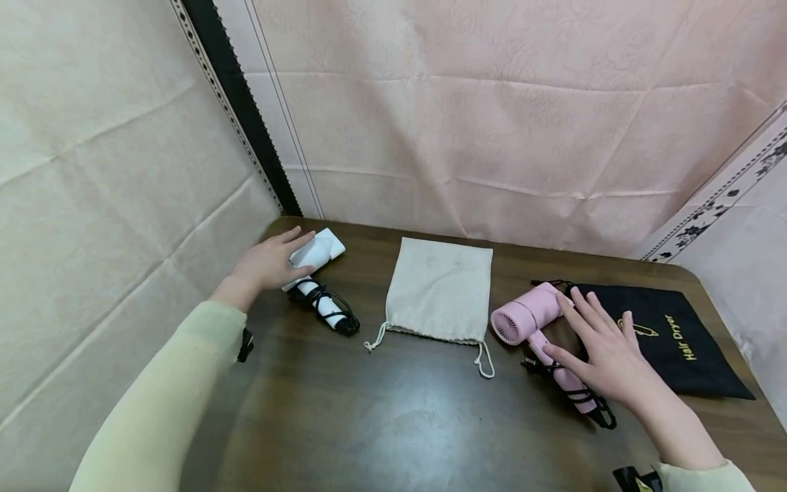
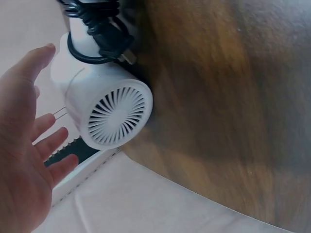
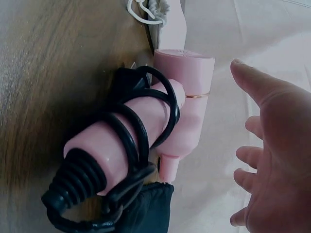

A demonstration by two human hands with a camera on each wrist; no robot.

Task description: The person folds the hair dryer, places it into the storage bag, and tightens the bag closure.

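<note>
A white hair dryer (image 1: 316, 253) lies at the table's left, its black cord wound round the handle. My left hand (image 1: 261, 266) is over it with fingers spread; the left wrist view shows that hand (image 2: 22, 141) beside the dryer's vented barrel (image 2: 116, 114), not gripping it. On the right lies a pink hair dryer (image 1: 531, 311), also wrapped in black cord. Above its handle my right hand (image 1: 605, 355) reaches with fingers apart. From the right wrist view, a gap separates this hand (image 3: 284, 145) from the pink barrel (image 3: 182, 73).
Between the dryers a cream drawstring bag (image 1: 439, 290) lies flat, its cords toward me. A black drawstring pouch (image 1: 688, 342) printed "Hair Dryer" lies at the right, partly behind my right hand. Fabric-covered walls (image 1: 492, 130) stand along the brown table's (image 1: 393, 424) back and sides.
</note>
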